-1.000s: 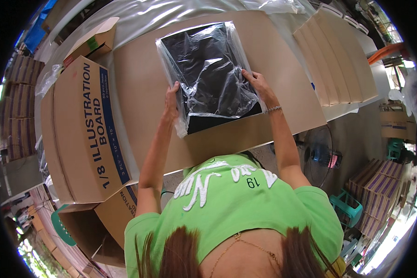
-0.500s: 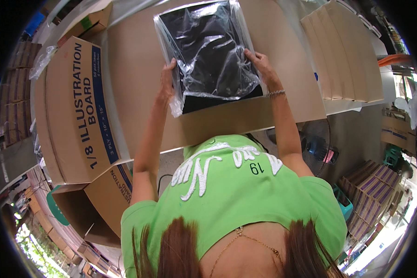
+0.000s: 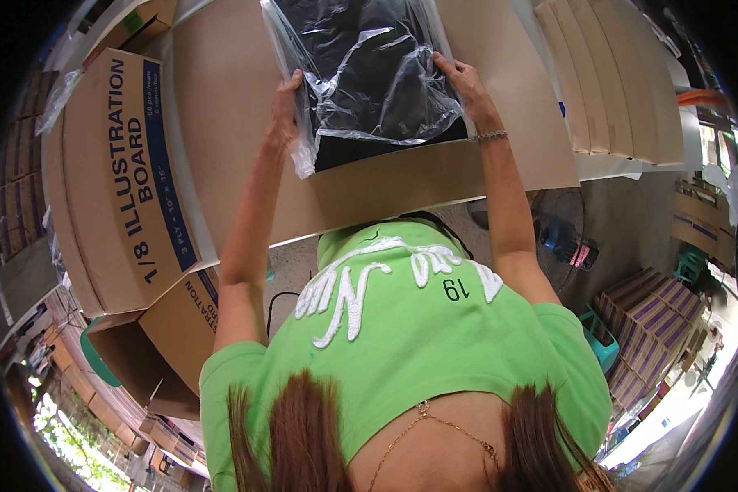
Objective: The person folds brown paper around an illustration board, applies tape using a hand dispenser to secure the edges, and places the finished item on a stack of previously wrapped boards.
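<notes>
A flat rectangular black board [image 3: 361, 153] lies on the brown cardboard table covering, partly inside a clear plastic bag [image 3: 377, 90]. Its near end sticks out bare past the bag's crinkled edge, and the far end runs out of the picture. My left hand [image 3: 284, 111] grips the bag and board along the left side, thumb on top. On the right side my right hand [image 3: 466, 86] holds them too, with the thumb over the upper face. The undersides of both hands' grips are hidden. Loose plastic hangs at the near left corner.
A closed carton [image 3: 107, 180] stands close to my left arm, above an open carton [image 3: 164, 353]. Stacked cardboard sheets [image 3: 611, 82] lie at the right. Below the table's right edge is a fan [image 3: 553, 238], with a striped stack [image 3: 652, 328] farther right.
The board, bag and both hands sit higher in the picture, slightly farther from my body. My whole view has shifted a little too. Both hands keep their hold.
</notes>
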{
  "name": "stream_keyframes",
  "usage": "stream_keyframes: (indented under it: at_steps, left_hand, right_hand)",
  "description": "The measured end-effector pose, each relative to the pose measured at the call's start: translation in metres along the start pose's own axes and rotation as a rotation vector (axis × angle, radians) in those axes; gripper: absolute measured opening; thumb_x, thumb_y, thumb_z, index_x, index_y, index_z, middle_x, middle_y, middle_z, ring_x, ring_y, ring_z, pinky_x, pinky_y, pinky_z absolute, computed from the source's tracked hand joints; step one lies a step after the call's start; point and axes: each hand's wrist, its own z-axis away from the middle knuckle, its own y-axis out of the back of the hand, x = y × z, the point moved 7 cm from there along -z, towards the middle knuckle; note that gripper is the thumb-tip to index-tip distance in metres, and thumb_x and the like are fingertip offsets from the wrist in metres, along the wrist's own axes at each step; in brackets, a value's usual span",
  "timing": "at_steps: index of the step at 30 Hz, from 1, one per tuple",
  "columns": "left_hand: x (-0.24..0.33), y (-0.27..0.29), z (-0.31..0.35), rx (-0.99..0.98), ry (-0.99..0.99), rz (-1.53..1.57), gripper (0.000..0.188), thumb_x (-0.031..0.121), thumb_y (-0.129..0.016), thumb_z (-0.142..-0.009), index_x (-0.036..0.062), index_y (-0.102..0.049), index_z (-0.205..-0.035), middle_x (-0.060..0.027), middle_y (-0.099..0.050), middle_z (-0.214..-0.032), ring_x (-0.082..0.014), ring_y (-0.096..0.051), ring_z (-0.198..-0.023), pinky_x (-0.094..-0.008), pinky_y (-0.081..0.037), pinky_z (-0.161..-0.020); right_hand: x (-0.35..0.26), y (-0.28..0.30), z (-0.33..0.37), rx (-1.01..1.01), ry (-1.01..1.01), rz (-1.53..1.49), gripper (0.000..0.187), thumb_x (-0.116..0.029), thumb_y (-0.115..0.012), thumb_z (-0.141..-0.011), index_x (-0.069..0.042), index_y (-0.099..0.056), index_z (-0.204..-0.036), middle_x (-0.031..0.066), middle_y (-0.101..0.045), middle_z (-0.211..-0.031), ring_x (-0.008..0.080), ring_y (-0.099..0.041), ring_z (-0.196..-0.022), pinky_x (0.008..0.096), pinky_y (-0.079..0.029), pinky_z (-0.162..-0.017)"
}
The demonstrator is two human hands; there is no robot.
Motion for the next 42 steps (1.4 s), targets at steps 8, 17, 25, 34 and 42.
stream_keyframes:
  at_steps: [8,17,25,34,42]
  left_hand:
    - [0.004,-0.005,0.007,-0.074,0.008,0.018,0.021,0.030,-0.056,-0.094,0.0100,-0.057,-0.101,-0.0032,-0.064,-0.081,-0.0158,-0.063,-0.068,-0.0311,-0.055,-0.064]
    - [0.004,-0.002,0.003,-0.095,0.048,-0.037,0.021,0.030,-0.056,-0.093,0.0101,-0.060,-0.093,-0.0026,-0.064,-0.074,-0.0155,-0.063,-0.061,-0.0309,-0.054,-0.058]
    - [0.007,-0.004,-0.003,-0.108,0.036,-0.041,0.021,0.030,-0.058,-0.093,0.0095,-0.063,-0.093,-0.0047,-0.068,-0.078,-0.0157,-0.064,-0.062,-0.0303,-0.055,-0.060]
    - [0.007,0.003,-0.009,-0.129,0.032,-0.031,0.024,0.030,-0.060,-0.092,0.0071,-0.064,-0.094,-0.0067,-0.069,-0.080,-0.0176,-0.065,-0.064,-0.0318,-0.056,-0.062]
    - [-0.001,0.017,-0.021,-0.086,-0.002,0.009,0.027,0.033,-0.056,-0.093,0.0087,-0.065,-0.099,-0.0072,-0.070,-0.090,-0.0200,-0.066,-0.077,-0.0358,-0.054,-0.076]
  right_hand:
    - [0.007,0.002,-0.002,0.044,-0.028,0.014,0.045,-0.039,-0.073,-0.085,0.003,-0.067,-0.099,0.0029,-0.067,-0.086,0.0086,-0.060,-0.074,0.0233,-0.049,-0.066]
    - [0.013,0.006,-0.008,0.045,-0.020,0.034,0.048,-0.043,-0.074,-0.083,0.002,-0.066,-0.096,0.0044,-0.066,-0.087,0.0102,-0.060,-0.076,0.0240,-0.049,-0.067]
    - [0.021,0.015,-0.015,0.047,-0.011,0.010,0.047,-0.044,-0.074,-0.082,0.001,-0.065,-0.094,0.0029,-0.065,-0.084,0.0103,-0.060,-0.073,0.0245,-0.049,-0.066]
    - [0.018,0.010,-0.010,0.036,-0.006,-0.039,0.050,-0.044,-0.075,-0.081,0.002,-0.065,-0.099,0.0044,-0.066,-0.086,0.0107,-0.060,-0.074,0.0256,-0.050,-0.068]
    - [0.006,0.005,-0.008,0.021,0.014,0.133,0.053,-0.044,-0.070,-0.086,0.003,-0.064,-0.110,0.0056,-0.068,-0.094,0.0131,-0.061,-0.084,0.0266,-0.049,-0.076]
